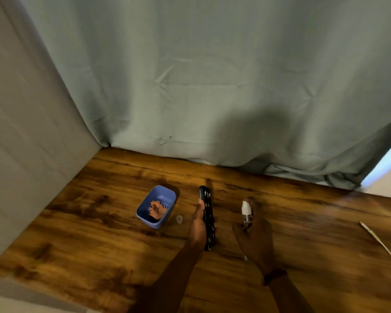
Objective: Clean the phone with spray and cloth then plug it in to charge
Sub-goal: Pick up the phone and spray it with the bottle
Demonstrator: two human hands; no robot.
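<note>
My left hand point(198, 224) grips a black phone point(208, 219) in a patterned case, holding it on edge above the wooden table point(99, 233). My right hand point(254, 236) is closed around a small clear spray bottle point(246, 213) with a white pump top, its nozzle facing the phone from the right. An orange cloth point(157, 208) lies crumpled inside a blue rectangular tub point(145, 216) left of the phone. A white charging cable point(380, 242) runs along the table at the far right.
A small clear cap point(179, 219) stands on the table between the tub and the phone. A grey-green curtain point(212, 86) hangs along the back edge of the table, and a pale wall point(20, 143) closes the left side.
</note>
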